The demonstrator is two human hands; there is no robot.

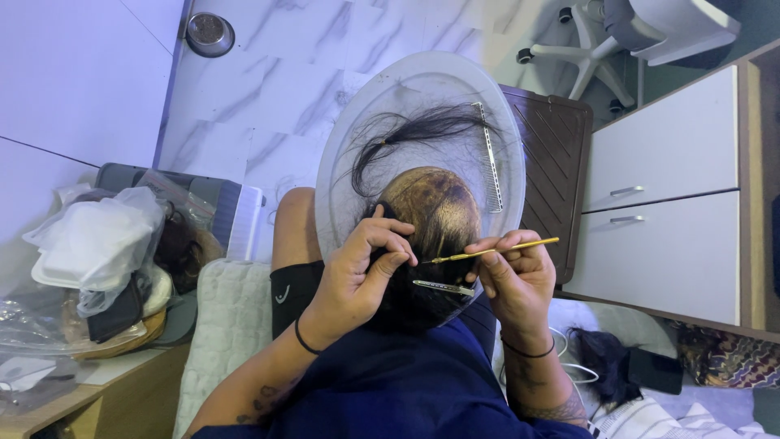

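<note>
A brown wig cap on a head form (pixel 431 203) lies in a clear round tray (pixel 357 138) on my lap, with black hair covering its near half. My left hand (pixel 357 272) presses its fingers on the black hair at the cap's left side. My right hand (pixel 516 280) pinches a thin yellow needle tool (pixel 496 249) whose tip touches the hairline in the middle. A silver hair clip (pixel 443 287) pins the hair below the tip. A loose black hair strand (pixel 406 134) and a metal comb (pixel 487 158) lie in the tray behind the cap.
A white drawer cabinet (pixel 666 195) stands at the right, with a dark brown board (pixel 552 162) beside the tray. At the left a table holds plastic bags (pixel 97 236) and hair. A white office chair (pixel 642 32) and a metal bowl (pixel 210 34) are on the marble floor.
</note>
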